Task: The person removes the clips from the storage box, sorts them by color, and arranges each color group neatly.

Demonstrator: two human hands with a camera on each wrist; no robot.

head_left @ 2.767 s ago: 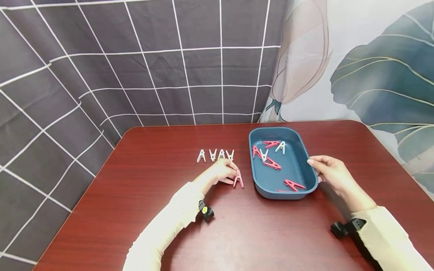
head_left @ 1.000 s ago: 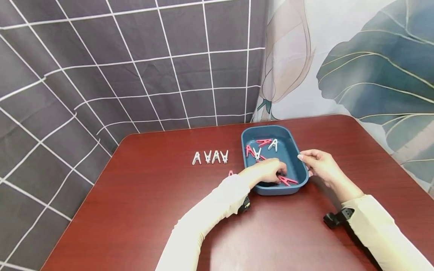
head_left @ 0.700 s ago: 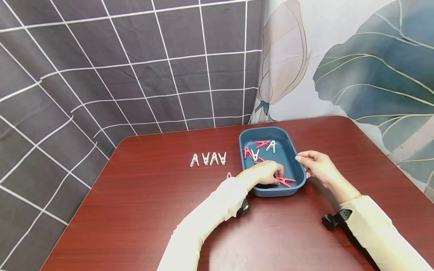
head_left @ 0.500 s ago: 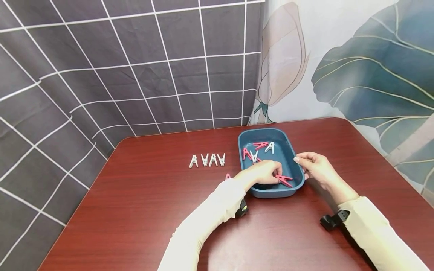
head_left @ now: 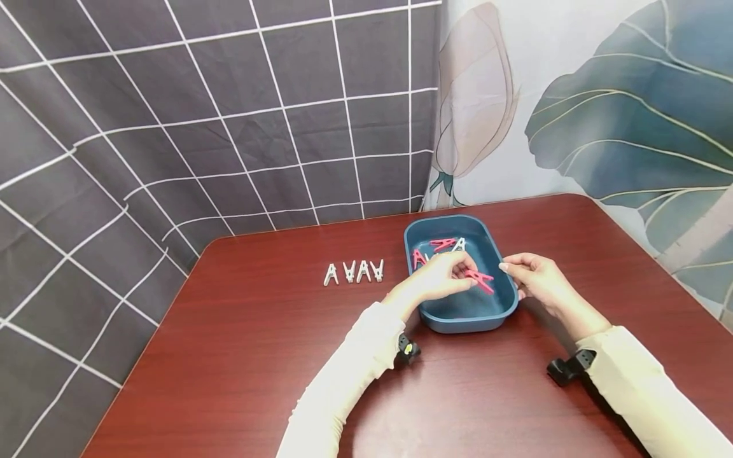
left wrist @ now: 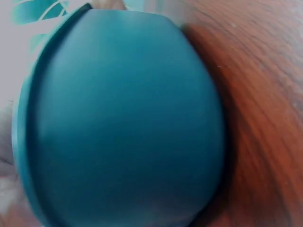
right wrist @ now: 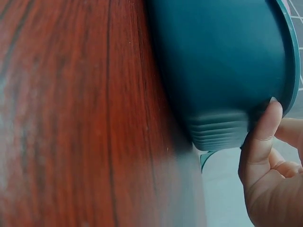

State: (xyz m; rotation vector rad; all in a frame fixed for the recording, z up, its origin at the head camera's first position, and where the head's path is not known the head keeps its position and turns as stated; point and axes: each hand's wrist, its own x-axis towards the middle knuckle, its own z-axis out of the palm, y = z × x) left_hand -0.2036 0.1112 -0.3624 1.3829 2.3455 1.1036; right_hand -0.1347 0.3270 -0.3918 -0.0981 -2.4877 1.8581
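Left hand point(head_left: 438, 278) pinches a pink clip point(head_left: 480, 279) above the blue tray point(head_left: 458, 315), right hand point(head_left: 532, 280) grips its rim, white clips point(head_left: 354, 272) lined on the table point(head_left: 240, 356).

a staged tabletop: red wooden table point(head_left: 240, 356) against hung patterned cloths point(head_left: 229, 108).

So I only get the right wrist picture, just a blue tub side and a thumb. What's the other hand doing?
Observer: The left hand is over the blue tray, pinching a pink clothes peg lifted above the tray floor.
Operator: Are there more pegs in there?
Observer: Yes, more pink pegs and a white peg lie at the tray's far end, partly hidden by the hand.
Operator: Any pegs outside it?
Observer: Four white pegs in a row sit on the red-brown table, left of the tray.
Operator: And my thumb's hand?
Observer: The right hand holds the tray's right rim.
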